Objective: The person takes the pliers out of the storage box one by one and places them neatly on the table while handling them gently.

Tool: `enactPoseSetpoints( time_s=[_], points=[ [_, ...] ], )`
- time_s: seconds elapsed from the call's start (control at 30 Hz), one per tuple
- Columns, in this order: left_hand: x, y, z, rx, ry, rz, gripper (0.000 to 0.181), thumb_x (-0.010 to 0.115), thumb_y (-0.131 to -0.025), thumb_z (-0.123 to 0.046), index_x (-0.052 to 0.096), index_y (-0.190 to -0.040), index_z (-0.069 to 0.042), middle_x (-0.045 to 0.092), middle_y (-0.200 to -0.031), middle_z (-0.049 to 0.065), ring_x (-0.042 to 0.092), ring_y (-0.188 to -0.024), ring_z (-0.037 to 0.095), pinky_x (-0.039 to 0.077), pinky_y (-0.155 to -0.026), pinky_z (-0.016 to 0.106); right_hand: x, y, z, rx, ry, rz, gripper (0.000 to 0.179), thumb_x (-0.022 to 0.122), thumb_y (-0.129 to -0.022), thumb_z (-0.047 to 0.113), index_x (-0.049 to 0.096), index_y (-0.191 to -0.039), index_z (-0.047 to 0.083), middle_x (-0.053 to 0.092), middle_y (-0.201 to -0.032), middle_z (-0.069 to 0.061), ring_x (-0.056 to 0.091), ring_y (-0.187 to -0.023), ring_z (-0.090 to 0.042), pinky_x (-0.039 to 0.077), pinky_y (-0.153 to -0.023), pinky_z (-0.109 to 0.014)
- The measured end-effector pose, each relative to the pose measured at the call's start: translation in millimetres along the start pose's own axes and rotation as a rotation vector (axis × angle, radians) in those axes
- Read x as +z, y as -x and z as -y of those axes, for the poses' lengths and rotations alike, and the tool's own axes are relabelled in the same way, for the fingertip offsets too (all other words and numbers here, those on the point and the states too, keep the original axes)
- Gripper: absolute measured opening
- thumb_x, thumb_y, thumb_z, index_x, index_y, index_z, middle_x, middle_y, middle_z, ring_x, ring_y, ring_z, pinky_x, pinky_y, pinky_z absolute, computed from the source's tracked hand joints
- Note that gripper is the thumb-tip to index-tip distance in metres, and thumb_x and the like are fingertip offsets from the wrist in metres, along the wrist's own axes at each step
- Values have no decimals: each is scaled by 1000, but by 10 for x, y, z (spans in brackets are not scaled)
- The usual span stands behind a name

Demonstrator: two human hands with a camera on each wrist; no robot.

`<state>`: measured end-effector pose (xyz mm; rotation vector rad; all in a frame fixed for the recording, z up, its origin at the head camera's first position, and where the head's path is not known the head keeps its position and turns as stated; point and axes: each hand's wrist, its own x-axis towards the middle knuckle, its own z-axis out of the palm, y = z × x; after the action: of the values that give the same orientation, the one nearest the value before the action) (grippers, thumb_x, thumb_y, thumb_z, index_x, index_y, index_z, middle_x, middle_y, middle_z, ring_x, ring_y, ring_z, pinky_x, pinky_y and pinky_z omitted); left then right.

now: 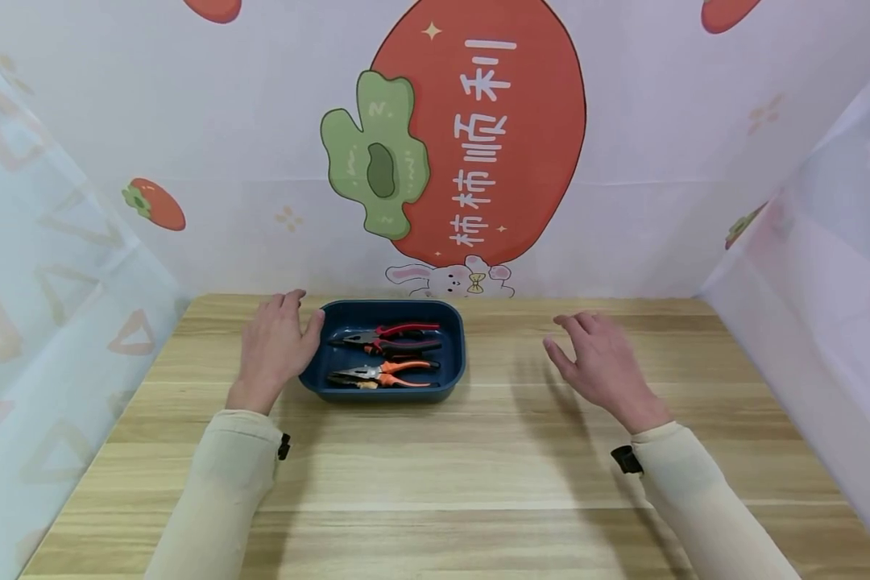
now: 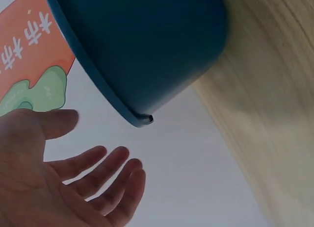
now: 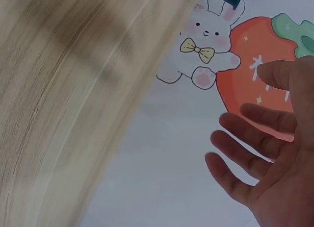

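Observation:
A dark blue tray (image 1: 453,354) stands toward the back of the table, left of centre. Inside lie several pliers: red-handled pliers (image 1: 391,332) at the back and orange-handled pliers (image 1: 399,372) in front. My left hand (image 1: 275,342) is at the tray's left end, thumb near the rim, fingers relaxed. In the left wrist view that hand (image 2: 73,173) holds nothing, with the tray's outer wall (image 2: 142,45) beside it. My right hand (image 1: 605,362) hovers over the table well to the tray's right. Its palm and loosely bent fingers (image 3: 240,163) are bare in the right wrist view.
The wooden table (image 1: 435,475) ends at a white back sheet (image 1: 246,145) printed with a large persimmon (image 1: 536,145) and a rabbit (image 1: 453,280). Printed sheets (image 1: 36,242) also stand along both sides of the table.

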<state>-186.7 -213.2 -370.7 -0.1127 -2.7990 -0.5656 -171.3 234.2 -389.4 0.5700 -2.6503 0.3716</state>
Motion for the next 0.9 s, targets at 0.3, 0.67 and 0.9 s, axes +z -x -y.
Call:
enactPoseSetpoints(
  time_s=[0.3, 0.67, 0.9],
  points=[
    [46, 36, 104, -134, 41, 113, 53, 52, -104, -32, 51, -139, 8, 62, -119, 30, 62, -100, 46, 51, -74, 58, 46, 10, 162, 8, -88, 137, 28, 72, -94, 21, 68, -114, 2, 69, -100, -12, 67, -88, -28, 54, -71, -46],
    [85, 70, 187, -231, 100, 263, 52, 46, -106, -35, 55, -136, 6, 66, -119, 25, 64, -99, 42, 51, -72, 54, 107, -38, 379, -49, -129, 208, 25, 75, -91, 19, 69, -110, 3, 70, -95, -9, 67, -85, -24, 54, -73, -42],
    [140, 82, 231, -255, 127, 277, 51, 43, -107, -38, 60, -131, 4, 65, -118, 25, 63, -97, 42, 48, -72, 54, 117, -75, 499, -49, -135, 274, 29, 76, -92, 20, 69, -113, 2, 70, -97, -7, 67, -87, -22, 55, -75, -41]
  ],
)
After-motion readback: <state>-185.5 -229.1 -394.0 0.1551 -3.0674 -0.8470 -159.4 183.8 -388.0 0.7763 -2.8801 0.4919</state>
